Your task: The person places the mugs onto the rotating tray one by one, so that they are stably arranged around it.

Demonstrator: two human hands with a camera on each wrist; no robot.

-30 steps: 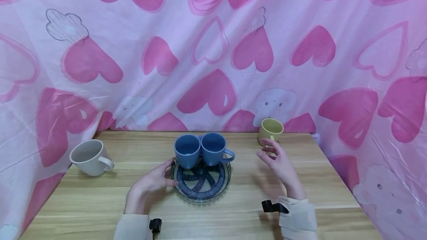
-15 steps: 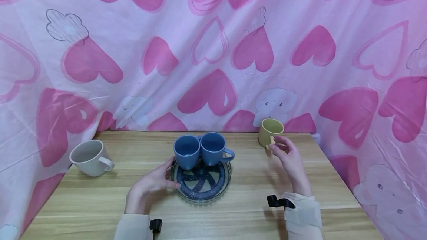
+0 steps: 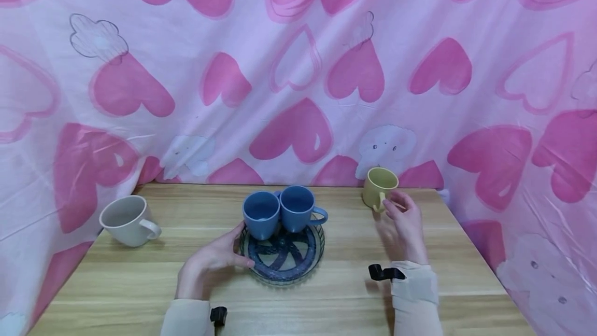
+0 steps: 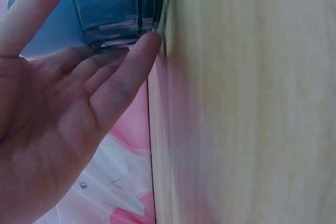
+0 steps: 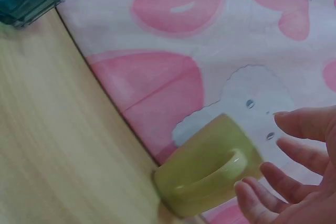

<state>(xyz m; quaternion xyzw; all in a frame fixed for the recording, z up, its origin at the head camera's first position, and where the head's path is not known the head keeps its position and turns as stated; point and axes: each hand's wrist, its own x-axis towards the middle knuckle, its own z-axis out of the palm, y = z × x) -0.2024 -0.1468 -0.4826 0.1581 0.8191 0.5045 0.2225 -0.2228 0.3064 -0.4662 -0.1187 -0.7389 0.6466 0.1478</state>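
Note:
Two blue mugs, a left one (image 3: 262, 215) and a right one (image 3: 297, 210), stand side by side at the far part of a round glass dish (image 3: 280, 277) with a dark blue pattern. My left hand (image 3: 212, 256) rests against the dish's left side, thumb at the near rim; in the left wrist view its extended fingers (image 4: 118, 85) lie along the glass wall. At the back right stands an upright yellow mug (image 3: 379, 186), handle toward me. My right hand (image 3: 407, 222) is beside that handle; in the right wrist view its loosely bent, spread fingers (image 5: 299, 153) hold nothing.
A white mug (image 3: 128, 220) stands at the left of the wooden table (image 3: 298, 312), handle pointing right. Behind the table's back edge hangs a pink curtain (image 3: 298, 66) printed with hearts, which also runs along both sides.
My right hand first reached right to the yellow mug's handle, then drew slightly off it; the handle has turned slightly. My left hand stays at the dish.

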